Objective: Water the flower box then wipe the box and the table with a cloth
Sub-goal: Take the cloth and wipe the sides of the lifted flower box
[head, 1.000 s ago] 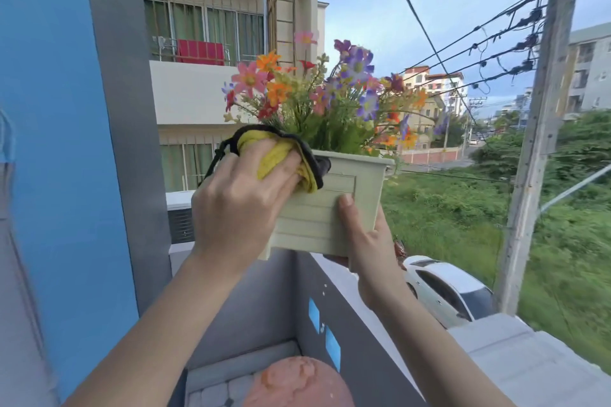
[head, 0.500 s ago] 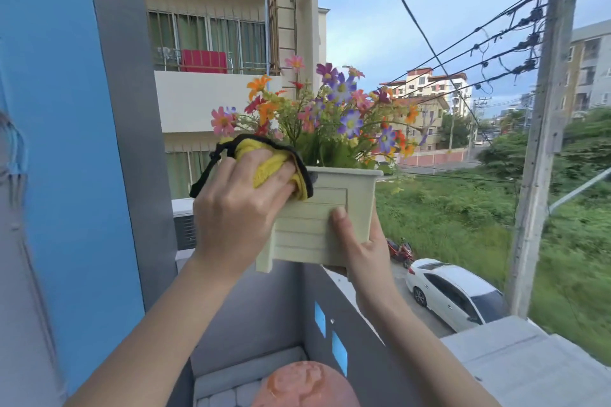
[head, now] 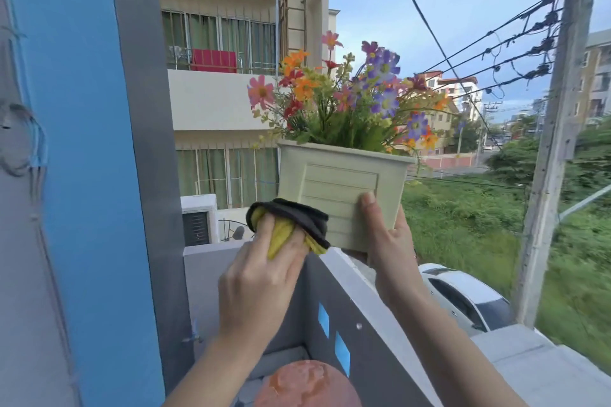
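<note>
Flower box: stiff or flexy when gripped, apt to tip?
Probably stiff: the flower box shows straight edges under the thumb of the right hand. Possibly top-heavy: flowers spread tall and wide above its rim. Smooth-looking walls might slip.

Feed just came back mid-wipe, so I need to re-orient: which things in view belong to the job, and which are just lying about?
Job:
flower box, held by the right hand
cloth, gripped in the left hand, pressed to the box's lower left corner
flowers in the box

Lying about:
white car below
round terracotta object at the bottom edge
utility pole
</note>
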Action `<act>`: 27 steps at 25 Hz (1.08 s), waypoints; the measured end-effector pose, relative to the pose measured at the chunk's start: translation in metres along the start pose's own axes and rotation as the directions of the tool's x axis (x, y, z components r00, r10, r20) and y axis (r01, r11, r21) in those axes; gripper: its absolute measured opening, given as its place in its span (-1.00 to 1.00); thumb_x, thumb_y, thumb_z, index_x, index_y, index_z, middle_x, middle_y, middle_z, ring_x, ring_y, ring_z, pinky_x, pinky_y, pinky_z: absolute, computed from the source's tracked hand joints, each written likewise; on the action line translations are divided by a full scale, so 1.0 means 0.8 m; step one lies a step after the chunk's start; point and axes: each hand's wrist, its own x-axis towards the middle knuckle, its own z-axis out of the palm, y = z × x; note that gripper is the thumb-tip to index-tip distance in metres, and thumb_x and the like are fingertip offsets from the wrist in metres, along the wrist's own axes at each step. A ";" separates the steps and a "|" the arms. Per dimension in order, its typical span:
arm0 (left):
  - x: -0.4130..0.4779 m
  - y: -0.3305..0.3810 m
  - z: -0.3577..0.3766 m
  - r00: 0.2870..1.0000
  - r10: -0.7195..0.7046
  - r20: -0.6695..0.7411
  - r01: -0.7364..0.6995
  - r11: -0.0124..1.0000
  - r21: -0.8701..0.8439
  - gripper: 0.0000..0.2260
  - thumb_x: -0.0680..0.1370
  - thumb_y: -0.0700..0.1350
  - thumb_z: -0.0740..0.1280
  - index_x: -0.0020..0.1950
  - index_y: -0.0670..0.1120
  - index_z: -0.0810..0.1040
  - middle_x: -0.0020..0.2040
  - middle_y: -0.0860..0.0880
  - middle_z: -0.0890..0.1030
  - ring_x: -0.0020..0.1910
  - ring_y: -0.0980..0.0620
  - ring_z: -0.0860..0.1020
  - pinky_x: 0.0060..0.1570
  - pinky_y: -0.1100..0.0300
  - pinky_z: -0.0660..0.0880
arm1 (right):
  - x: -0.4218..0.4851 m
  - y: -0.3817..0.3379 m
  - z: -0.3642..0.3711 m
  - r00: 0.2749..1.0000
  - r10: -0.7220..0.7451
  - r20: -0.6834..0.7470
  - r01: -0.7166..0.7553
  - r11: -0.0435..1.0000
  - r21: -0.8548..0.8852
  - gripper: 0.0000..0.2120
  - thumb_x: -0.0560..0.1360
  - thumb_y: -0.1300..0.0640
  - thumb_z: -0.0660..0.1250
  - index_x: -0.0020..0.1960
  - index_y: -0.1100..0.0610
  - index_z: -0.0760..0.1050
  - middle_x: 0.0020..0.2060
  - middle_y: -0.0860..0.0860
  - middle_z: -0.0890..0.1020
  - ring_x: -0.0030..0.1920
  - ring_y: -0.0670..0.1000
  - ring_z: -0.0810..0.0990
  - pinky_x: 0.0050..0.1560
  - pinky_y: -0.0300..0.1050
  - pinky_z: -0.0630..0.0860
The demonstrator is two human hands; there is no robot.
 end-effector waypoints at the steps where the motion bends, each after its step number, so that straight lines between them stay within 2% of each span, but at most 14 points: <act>1: -0.004 0.003 0.001 0.999 0.042 0.014 -0.043 0.999 0.029 -0.82 0.54 -0.07 0.30 0.14 0.04 0.48 0.16 -0.16 0.61 -0.30 -0.09 0.61 -0.38 0.05 0.59 | 0.000 -0.001 -0.002 1.000 0.005 0.010 -0.005 1.000 -0.003 -0.58 0.49 -0.05 0.33 0.32 -0.05 0.39 -0.06 -0.12 0.69 -0.14 -0.13 0.69 -0.25 -0.07 0.66; 3: 0.019 -0.002 -0.004 1.000 -0.012 -0.016 0.012 1.000 -0.005 -0.82 0.56 -0.04 0.26 0.14 0.01 0.52 0.17 -0.16 0.61 -0.29 -0.12 0.62 -0.39 0.05 0.59 | -0.004 -0.001 -0.006 0.999 0.011 0.034 -0.009 0.999 -0.049 -0.56 0.41 -0.10 0.31 0.27 -0.08 0.41 -0.15 -0.18 0.71 -0.18 -0.16 0.68 -0.32 -0.11 0.63; 6: 0.056 -0.004 -0.009 0.966 -0.236 -0.105 0.220 0.965 -0.140 -0.58 0.62 0.08 0.06 0.16 -0.12 0.61 0.22 -0.18 0.58 -0.01 -0.12 0.65 -0.22 0.07 0.58 | -0.010 0.006 -0.009 0.997 0.039 0.063 -0.031 0.992 -0.120 -0.70 0.41 -0.12 0.29 0.14 -0.15 0.47 -0.19 -0.24 0.70 -0.19 -0.19 0.67 -0.26 -0.03 0.65; 8: 0.033 0.003 -0.003 0.972 -0.208 -0.109 0.181 0.960 -0.213 -0.56 0.63 0.07 0.04 0.19 -0.15 0.60 0.24 -0.17 0.57 0.12 -0.06 0.60 -0.03 0.08 0.55 | -0.009 0.007 -0.013 0.995 0.073 0.061 -0.067 0.993 -0.095 -0.72 0.39 -0.13 0.30 0.09 -0.13 0.48 -0.16 -0.19 0.71 -0.17 -0.15 0.68 -0.22 0.03 0.66; 11: -0.021 0.010 0.009 0.987 -0.148 -0.062 0.114 0.918 -0.380 -0.63 0.64 0.05 0.08 0.18 -0.12 0.58 0.22 -0.11 0.55 0.08 -0.03 0.58 0.09 0.17 0.48 | 0.002 0.002 -0.029 0.990 0.125 0.057 -0.122 0.991 -0.060 -0.75 0.45 -0.10 0.28 0.10 -0.08 0.47 -0.08 -0.09 0.69 -0.15 -0.13 0.69 -0.25 -0.02 0.67; 13: -0.014 0.009 0.013 0.986 -0.159 -0.040 0.125 0.888 -0.442 -0.68 0.64 0.07 0.05 0.22 -0.05 0.47 0.21 -0.09 0.55 0.03 -0.02 0.53 0.07 0.20 0.45 | 0.010 0.002 -0.040 0.983 0.158 0.093 -0.156 0.987 -0.031 -0.62 0.45 -0.15 0.29 0.20 -0.01 0.46 0.05 0.00 0.68 -0.03 -0.06 0.69 -0.21 -0.04 0.66; 16: 0.040 0.022 0.001 0.975 -0.217 -0.048 0.165 0.852 -0.496 -0.65 0.64 0.08 -0.02 0.33 0.00 0.34 0.28 0.00 0.48 0.14 0.05 0.44 0.17 0.26 0.34 | 0.012 0.013 -0.045 0.963 0.238 0.123 -0.242 0.970 0.018 -0.28 0.33 -0.31 0.37 0.34 0.08 0.41 0.20 0.10 0.62 0.17 0.11 0.61 -0.04 0.09 0.63; 18: 0.059 0.027 -0.001 0.966 -0.249 -0.076 0.177 0.843 -0.508 -0.67 0.64 0.04 0.01 0.32 -0.02 0.37 0.23 0.02 0.51 0.17 0.18 0.35 0.17 0.30 0.27 | 0.012 0.020 -0.044 0.949 0.277 0.149 -0.290 0.954 0.075 -0.30 0.35 -0.29 0.30 0.36 0.09 0.40 0.21 0.11 0.61 0.19 0.12 0.60 -0.06 0.05 0.64; 20: 0.062 0.023 0.002 0.908 -0.417 0.032 0.362 0.744 -0.561 -0.71 0.63 -0.07 0.06 0.22 -0.12 0.48 0.09 -0.07 0.59 0.08 0.11 0.36 0.07 0.17 0.32 | 0.012 0.021 -0.044 0.933 0.315 0.172 -0.340 0.930 0.140 -0.37 0.36 -0.21 0.20 0.33 0.10 0.42 0.18 0.12 0.63 0.10 0.09 0.66 -0.19 -0.06 0.65; 22: 0.053 0.021 0.011 0.775 -0.577 0.258 0.604 0.554 -0.573 -0.71 0.63 -0.09 0.06 0.15 -0.18 0.50 -0.09 -0.06 0.55 -0.02 -0.06 0.38 0.02 0.00 0.38 | 0.011 0.021 -0.045 0.927 0.331 0.179 -0.360 0.917 0.170 -0.39 0.36 -0.18 0.18 0.32 0.11 0.43 0.15 0.12 0.65 0.00 0.05 0.69 -0.27 -0.11 0.64; 23: 0.049 0.023 0.011 0.763 -0.586 0.273 0.615 0.529 -0.584 -0.71 0.63 -0.08 0.06 0.15 -0.17 0.51 -0.17 0.04 0.49 -0.06 -0.10 0.40 0.00 -0.04 0.41 | 0.011 0.021 -0.046 0.928 0.327 0.178 -0.356 0.920 0.162 -0.37 0.35 -0.19 0.21 0.33 0.11 0.42 0.15 0.11 0.65 0.00 0.04 0.69 -0.27 -0.11 0.64; 24: 0.047 0.027 0.006 0.808 -0.553 0.206 0.547 0.573 -0.610 -0.70 0.62 -0.03 0.07 0.19 -0.11 0.51 -0.19 0.13 0.45 -0.08 -0.09 0.42 0.00 0.00 0.43 | 0.010 0.022 -0.046 0.932 0.318 0.175 -0.344 0.927 0.148 -0.32 0.32 -0.23 0.27 0.34 0.11 0.41 0.14 0.10 0.65 0.02 0.03 0.69 -0.25 -0.11 0.64; 25: 0.047 0.031 -0.001 0.864 -0.489 0.117 0.445 0.635 -0.631 -0.67 0.61 0.04 0.07 0.26 -0.02 0.48 -0.14 0.18 0.47 -0.07 -0.03 0.43 0.00 0.11 0.43 | 0.009 0.022 -0.045 0.935 0.310 0.171 -0.333 0.935 0.124 -0.23 0.25 -0.30 0.37 0.34 0.09 0.41 0.13 0.08 0.66 0.04 0.03 0.68 -0.23 -0.10 0.64; 27: 0.050 0.030 -0.001 0.942 -0.334 0.018 0.276 0.746 -0.606 -0.62 0.61 0.14 0.01 0.37 0.09 0.33 0.10 0.08 0.57 -0.01 0.15 0.38 -0.01 0.33 0.35 | 0.008 0.024 -0.045 0.939 0.285 0.194 -0.307 0.947 0.090 -0.05 0.01 -0.40 0.52 0.27 0.05 0.45 0.08 0.03 0.69 0.04 0.02 0.68 -0.22 -0.10 0.64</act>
